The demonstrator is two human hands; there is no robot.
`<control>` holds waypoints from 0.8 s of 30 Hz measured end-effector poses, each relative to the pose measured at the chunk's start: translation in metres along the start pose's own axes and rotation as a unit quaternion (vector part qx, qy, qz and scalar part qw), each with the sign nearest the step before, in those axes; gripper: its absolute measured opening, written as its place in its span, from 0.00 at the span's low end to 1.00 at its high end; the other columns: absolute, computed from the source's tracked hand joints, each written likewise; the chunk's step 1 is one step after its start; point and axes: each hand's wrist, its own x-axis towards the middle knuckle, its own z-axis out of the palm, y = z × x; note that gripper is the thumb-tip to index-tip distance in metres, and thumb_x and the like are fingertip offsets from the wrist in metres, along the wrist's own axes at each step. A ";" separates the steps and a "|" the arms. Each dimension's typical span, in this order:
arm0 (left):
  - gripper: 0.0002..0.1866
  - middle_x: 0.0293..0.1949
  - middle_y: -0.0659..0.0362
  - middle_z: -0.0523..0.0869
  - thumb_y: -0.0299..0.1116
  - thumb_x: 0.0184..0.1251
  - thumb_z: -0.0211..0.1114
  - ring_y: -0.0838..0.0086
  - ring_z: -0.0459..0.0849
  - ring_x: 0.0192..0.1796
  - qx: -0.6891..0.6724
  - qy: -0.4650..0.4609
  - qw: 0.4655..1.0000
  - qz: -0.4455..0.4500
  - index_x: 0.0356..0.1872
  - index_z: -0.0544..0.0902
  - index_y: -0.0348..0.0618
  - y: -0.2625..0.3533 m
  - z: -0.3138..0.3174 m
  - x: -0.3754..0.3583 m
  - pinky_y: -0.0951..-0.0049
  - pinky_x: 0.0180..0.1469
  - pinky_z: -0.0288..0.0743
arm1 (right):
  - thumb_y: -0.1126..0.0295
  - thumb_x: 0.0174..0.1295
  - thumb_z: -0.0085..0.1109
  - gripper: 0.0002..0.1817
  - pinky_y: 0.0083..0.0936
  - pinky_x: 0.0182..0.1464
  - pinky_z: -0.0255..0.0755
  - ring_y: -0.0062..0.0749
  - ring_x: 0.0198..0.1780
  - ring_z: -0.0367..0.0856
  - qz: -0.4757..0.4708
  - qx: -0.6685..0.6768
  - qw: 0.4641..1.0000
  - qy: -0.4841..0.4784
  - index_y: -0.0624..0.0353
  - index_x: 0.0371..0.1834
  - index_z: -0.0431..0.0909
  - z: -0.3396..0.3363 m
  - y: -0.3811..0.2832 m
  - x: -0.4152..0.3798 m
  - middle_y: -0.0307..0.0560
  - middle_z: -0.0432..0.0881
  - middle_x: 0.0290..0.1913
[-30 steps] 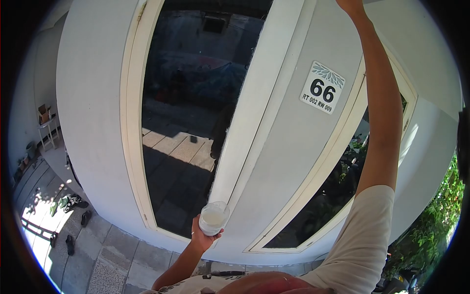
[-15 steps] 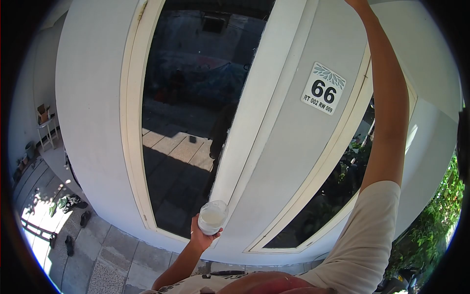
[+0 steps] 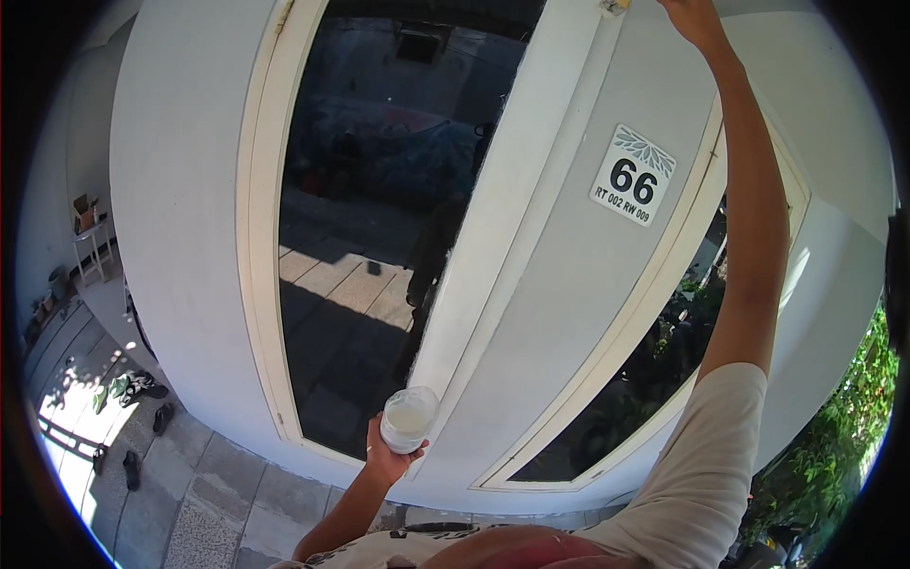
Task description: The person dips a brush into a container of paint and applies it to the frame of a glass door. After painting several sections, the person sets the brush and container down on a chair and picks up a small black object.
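Observation:
A round white tub with pale contents is held by my left hand, its fingers wrapped around the lower side. My right hand is raised to the top edge, its visible fingers closed together; the frame cuts off their tips and whatever they grip. Left of it, a small yellowish object shows against the top of the white door frame; any link between it and my hand is out of view.
A dark glass pane fills the middle left. On the grey wall hangs a "66" number plate, beside a narrow window. Shoes lie on the paving at lower left, a small table stands beyond, and plants grow at right.
My right hand has shifted slightly left and down, and the yellowish object has come into view at the top. The tub in my left hand has barely moved.

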 end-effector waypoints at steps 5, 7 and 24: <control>0.32 0.49 0.53 0.84 0.62 0.69 0.40 0.53 0.83 0.41 0.007 0.009 1.000 0.004 0.59 0.77 0.52 0.000 0.002 0.002 0.61 0.37 0.75 | 0.69 0.65 0.63 0.10 0.27 0.42 0.75 0.29 0.34 0.80 0.037 0.020 0.997 0.061 0.67 0.39 0.83 -0.006 0.026 0.030 0.47 0.86 0.34; 0.32 0.48 0.53 0.84 0.62 0.69 0.40 0.53 0.83 0.41 0.007 0.005 1.000 0.004 0.59 0.77 0.52 0.000 0.004 0.002 0.61 0.37 0.75 | 0.68 0.65 0.63 0.10 0.27 0.42 0.75 0.28 0.34 0.80 0.007 -0.030 0.994 0.100 0.67 0.40 0.83 -0.007 0.020 0.033 0.47 0.86 0.33; 0.32 0.47 0.53 0.84 0.62 0.68 0.40 0.55 0.83 0.39 0.002 -0.009 1.000 0.006 0.58 0.78 0.51 0.007 0.010 0.000 0.63 0.35 0.74 | 0.68 0.64 0.64 0.11 0.28 0.41 0.75 0.31 0.36 0.83 -0.031 0.009 0.994 0.109 0.67 0.40 0.84 0.013 -0.001 -0.006 0.50 0.88 0.36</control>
